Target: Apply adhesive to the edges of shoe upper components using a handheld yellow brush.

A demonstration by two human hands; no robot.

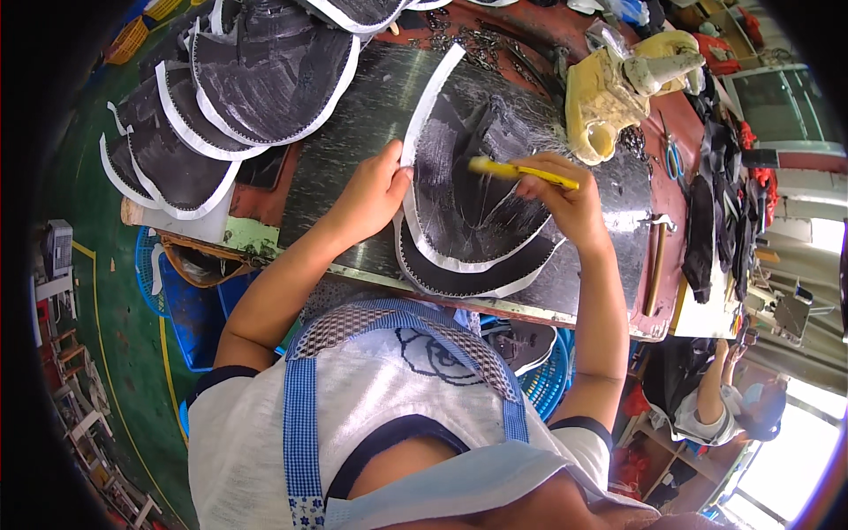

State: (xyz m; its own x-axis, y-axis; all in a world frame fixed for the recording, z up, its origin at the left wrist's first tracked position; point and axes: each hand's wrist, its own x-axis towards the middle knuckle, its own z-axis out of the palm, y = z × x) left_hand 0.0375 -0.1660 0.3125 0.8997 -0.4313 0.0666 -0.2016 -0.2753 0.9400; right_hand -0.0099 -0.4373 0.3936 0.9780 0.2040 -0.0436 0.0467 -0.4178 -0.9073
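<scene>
A black shoe upper point(442, 208) with a white border lies on the dark work board, on top of another upper point(442, 279) whose curved lower edge peeps out. Its white left edge is pinched between the thumb and fingers of my left hand point(373, 193). My right hand point(565, 196) is closed round the yellow handle of a brush point(505, 168). The brush's tip is over the middle of the upper; whether it touches the surface I cannot tell. Whitish streaks mark the black material around it.
Several more white-edged uppers point(274, 75) overlap at the upper left. A crusted yellowish container point(583, 106) stands at the board's upper right. Scissors point(673, 161) and a hammer point(654, 269) lie along the right side. Below the table is a blue basket point(549, 375). Another person point(720, 406) sits at right.
</scene>
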